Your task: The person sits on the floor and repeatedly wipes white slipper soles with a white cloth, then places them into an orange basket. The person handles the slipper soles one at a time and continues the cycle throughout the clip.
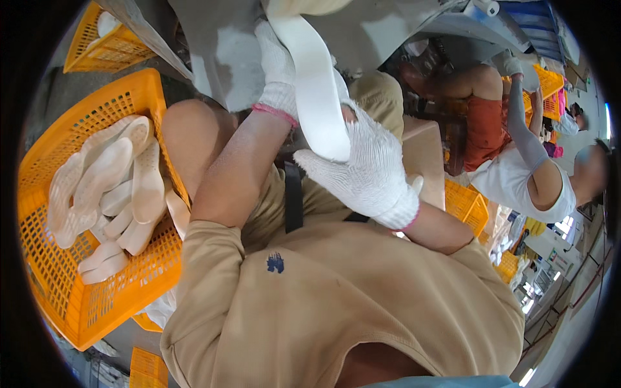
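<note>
White, smooth-faced and elongated, the insole [317, 90] is the workpiece and the reference for all positions below. From where I stand, it is supported between the worker's two gloved hands, its near end toward the worker's lap. The right hand [372, 161] is clamped on that near end, thumb at one side and fingers along the other. The left hand [278, 61] lies against the insole's left edge; its fingers pass out of sight behind, so I cannot tell how firmly they close.

Beyond the insole's far end is a cream rounded part [307, 6], cut off by the view. Left of the insole stands an orange basket [90, 317] holding loose off-white insoles [107, 174].

Step in hand, as judged: positioning the far end at the cream part. The next move calls for steady two-handed support and an even angle; uneven pressure could mark the surface.

Markings: no lettering is legible on the insole. Below it, the tan shirt [375, 291] carries a dark blue emblem [275, 262], unreadable from here.
</note>
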{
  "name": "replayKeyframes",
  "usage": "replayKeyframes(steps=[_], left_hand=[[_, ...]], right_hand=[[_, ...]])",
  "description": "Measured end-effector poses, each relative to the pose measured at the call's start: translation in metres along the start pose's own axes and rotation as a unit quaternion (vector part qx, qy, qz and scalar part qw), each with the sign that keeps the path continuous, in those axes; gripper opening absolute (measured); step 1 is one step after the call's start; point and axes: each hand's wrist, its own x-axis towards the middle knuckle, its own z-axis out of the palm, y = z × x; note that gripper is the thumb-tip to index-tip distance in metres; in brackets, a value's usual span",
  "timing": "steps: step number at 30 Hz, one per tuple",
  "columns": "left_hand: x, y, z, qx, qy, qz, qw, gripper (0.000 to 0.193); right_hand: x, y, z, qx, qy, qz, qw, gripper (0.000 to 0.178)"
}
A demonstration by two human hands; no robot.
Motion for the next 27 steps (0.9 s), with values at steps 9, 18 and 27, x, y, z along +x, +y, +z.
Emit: replayKeyframes(steps=[9, 18, 27], left_hand=[[0.024, 0.024, 0.004, 0.022, 0.061, 0.030, 0.997, 0.061], [0.029, -0.003, -0.035, -0.034, -0.173, -0.023, 0.984, 0.053], [0.007, -0.001, -0.002, -0.073, 0.003, -0.054, 0.996, 0.068]], right_hand=[[0.091, 0.022, 0.024, 0.005, 0.189, -0.032, 0.981, 0.049], [0.011, 0.009, 0.002, -0.153, -0.066, -0.016, 0.986, 0.045], [-0.005, 0.006, -0.019, -0.119, -0.109, 0.057, 0.985, 0.031]])
